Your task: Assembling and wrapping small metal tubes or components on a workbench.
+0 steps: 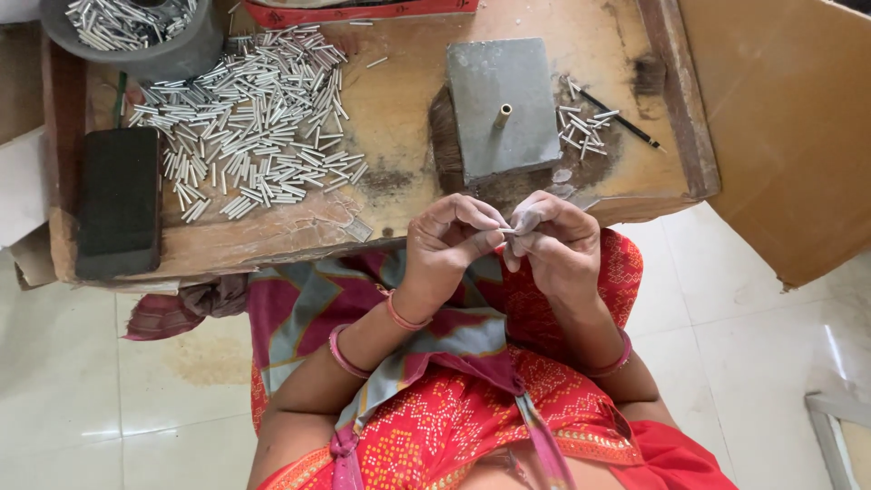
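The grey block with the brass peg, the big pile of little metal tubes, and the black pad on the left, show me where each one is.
grey block (522, 86): head view, bare top face right of the peg.
pile of metal tubes (254, 127): head view, middle of the heap.
black pad (118, 200): head view, centre of its top.

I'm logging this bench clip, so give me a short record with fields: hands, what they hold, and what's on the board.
left hand: fingertips pinched, meeting the right hand
right hand: pinching a small silvery piece, too small to identify
block: grey, with an upright brass pin
loose pile: short silver tubes on the wooden board
bowl: grey, holding more tubes
pad: black, at the board's left
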